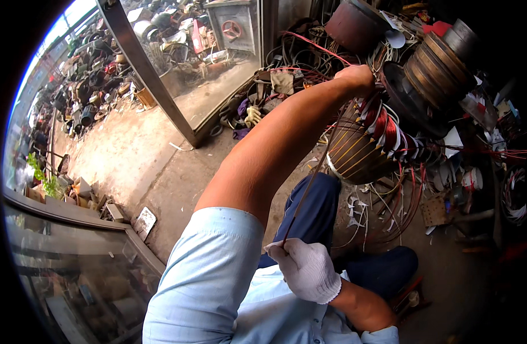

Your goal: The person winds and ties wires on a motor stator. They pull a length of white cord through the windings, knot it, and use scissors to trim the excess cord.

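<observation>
In front of my legs stands a motor stator [355, 152], a dark ribbed cylinder with a white lower edge. Red wire coils [382, 123], interleaved with white strips, show at its end. My left hand [355, 77], bare, reaches over to the far side of the coils; it looks curled, but its fingers are mostly hidden. Close to my lap, my right hand [306, 269], in a white knit glove, is closed on a thin dark wire [310, 186]. That wire runs taut from the glove up toward the stator.
Cables and a dark red drum [355, 26] lie beyond my left hand. A brown ringed spool-like part [432, 69] stands right of the stator. Loose wires [398, 212] and paper scraps litter the floor. At left, a metal door frame [154, 74] opens onto scrap heaps.
</observation>
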### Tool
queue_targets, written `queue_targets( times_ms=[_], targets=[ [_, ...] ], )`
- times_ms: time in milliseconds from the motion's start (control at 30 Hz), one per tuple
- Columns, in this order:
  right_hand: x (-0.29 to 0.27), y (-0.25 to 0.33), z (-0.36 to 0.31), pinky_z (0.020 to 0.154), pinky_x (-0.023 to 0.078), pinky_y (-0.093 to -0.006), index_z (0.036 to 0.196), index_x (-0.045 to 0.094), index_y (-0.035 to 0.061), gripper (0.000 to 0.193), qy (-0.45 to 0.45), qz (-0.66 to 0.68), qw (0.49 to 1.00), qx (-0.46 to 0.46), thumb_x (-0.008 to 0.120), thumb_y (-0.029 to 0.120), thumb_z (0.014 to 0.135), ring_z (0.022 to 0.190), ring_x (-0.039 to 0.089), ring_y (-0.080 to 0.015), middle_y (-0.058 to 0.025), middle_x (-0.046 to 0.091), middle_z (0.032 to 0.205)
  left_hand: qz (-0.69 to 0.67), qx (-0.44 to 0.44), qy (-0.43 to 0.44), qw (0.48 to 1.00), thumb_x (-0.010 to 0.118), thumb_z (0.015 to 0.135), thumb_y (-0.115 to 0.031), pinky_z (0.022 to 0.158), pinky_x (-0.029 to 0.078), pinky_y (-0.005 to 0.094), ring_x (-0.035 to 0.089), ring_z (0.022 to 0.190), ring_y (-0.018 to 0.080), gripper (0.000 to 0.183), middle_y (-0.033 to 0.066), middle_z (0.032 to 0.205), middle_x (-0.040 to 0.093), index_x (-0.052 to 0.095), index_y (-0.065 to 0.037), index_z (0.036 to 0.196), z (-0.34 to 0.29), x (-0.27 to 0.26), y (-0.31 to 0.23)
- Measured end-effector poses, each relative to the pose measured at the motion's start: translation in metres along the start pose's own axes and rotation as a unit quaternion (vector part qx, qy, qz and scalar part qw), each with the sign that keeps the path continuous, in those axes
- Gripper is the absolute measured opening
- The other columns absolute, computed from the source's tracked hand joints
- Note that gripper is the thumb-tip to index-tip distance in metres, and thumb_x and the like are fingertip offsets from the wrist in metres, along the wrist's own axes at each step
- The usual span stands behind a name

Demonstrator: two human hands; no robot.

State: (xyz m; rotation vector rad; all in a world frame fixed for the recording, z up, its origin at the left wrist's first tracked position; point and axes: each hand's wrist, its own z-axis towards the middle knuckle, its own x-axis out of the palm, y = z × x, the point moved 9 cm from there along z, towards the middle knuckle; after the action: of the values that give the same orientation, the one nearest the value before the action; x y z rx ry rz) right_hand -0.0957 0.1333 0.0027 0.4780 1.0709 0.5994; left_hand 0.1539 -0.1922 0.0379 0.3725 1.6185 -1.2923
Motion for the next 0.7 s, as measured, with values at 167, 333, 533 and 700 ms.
queue_targets(
  times_ms=[167,333,533,700],
  targets=[
    [-0.011,0.012,0.007,0.047,0.051,-0.0344,0.097,0.07,-0.0043,0.012,0.006,-0.008,1.0,-0.024,0.071,0.0,0.086,0.059,0.065,-0.0241,-0.0118,0.059,0.077,0.03,0.041,0.006,0.999,0.073,0.085,-0.024,0.088,0.059,0.0443,0.074,0.106,0.0333,0.035,0.0188,0.112,0.075,0.075,-0.002,0.111,0.018,0.014,-0.011],
    [-0.017,0.006,0.019,0.045,0.047,-0.0394,0.087,0.063,-0.0001,0.015,-0.06,0.137,0.987,0.057,0.07,0.01,0.096,0.052,0.064,-0.0334,-0.0153,0.06,0.066,0.066,0.109,0.024,0.992,0.073,0.086,-0.028,0.073,0.06,0.0428,0.076,0.088,0.0317,0.034,0.0182,0.102,0.076,0.075,-0.003,0.109,0.056,0.024,0.014],
    [-0.004,-0.012,-0.012,0.047,0.05,-0.0342,0.109,0.071,0.0003,0.013,-0.073,0.079,0.993,0.053,0.065,0.009,0.101,0.052,0.064,-0.0236,-0.0107,0.059,0.068,-0.134,0.046,0.042,0.989,0.062,0.096,-0.017,0.05,0.043,0.033,0.06,0.061,0.0186,0.02,0.0092,0.069,0.062,0.073,-0.001,0.102,-0.018,0.012,0.01],
    [-0.009,-0.019,-0.019,0.047,0.048,-0.0366,0.087,0.065,-0.0007,0.016,-0.115,0.107,0.984,0.089,0.07,0.011,0.098,0.054,0.066,-0.0293,-0.0152,0.062,0.065,-0.475,-0.074,0.02,0.876,0.054,0.106,-0.016,0.046,0.033,0.0274,0.042,0.05,0.0103,0.024,-0.0001,0.06,0.048,0.069,0.003,0.109,-0.154,0.0,0.028]
  ],
)
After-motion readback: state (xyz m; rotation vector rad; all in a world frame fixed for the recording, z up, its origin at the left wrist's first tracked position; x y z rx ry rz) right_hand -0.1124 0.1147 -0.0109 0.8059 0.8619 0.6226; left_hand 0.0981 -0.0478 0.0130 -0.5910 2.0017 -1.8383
